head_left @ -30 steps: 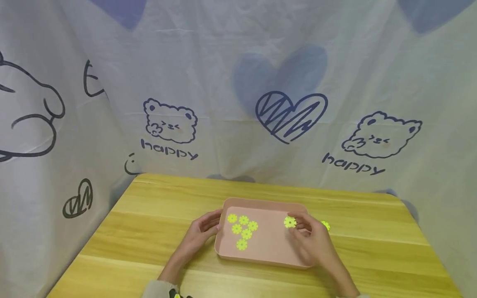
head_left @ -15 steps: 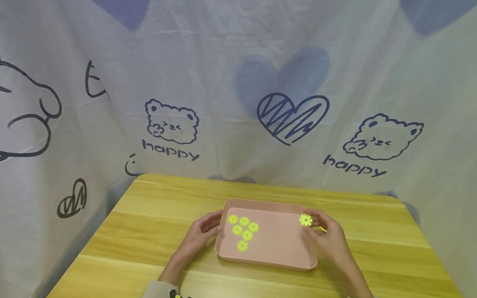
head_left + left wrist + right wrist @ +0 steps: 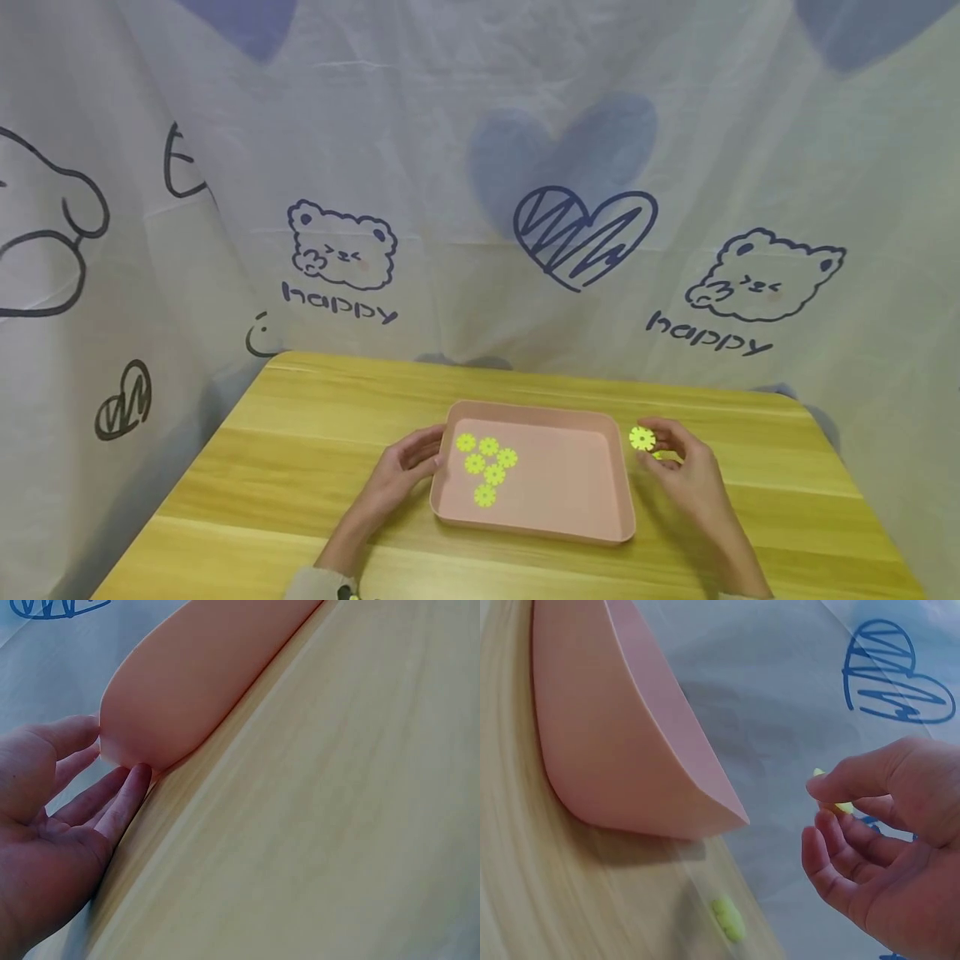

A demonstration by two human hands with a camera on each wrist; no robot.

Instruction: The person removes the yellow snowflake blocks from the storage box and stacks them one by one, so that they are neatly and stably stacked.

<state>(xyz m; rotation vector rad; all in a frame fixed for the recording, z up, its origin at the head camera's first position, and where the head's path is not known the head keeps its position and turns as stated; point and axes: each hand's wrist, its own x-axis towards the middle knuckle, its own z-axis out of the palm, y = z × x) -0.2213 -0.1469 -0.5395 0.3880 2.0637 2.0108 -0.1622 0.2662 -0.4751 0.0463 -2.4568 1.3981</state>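
Disc [image 3: 642, 439] in right hand [image 3: 692, 468], just outside tray [image 3: 558, 483]; left hand [image 3: 401, 468] touching edge [image 3: 435, 493]

Place: cloth-screened table nook; whether inside a home, studio or workplace, cannot be told. Screening: white fabric [image 3: 435, 100], creased, hangs behind the table and along both sides. Printed decoration, navy line: two bear faces [image 3: 342, 246], each above the word "happy" [image 3: 339, 302]; one scribbled heart [image 3: 581, 240]. Also larger, soft-edged blue hearts [image 3: 603, 142]. Furniture: one wood-grain table [image 3: 300, 467], yellowish, far corners rounded, far edge just beside the fabric.
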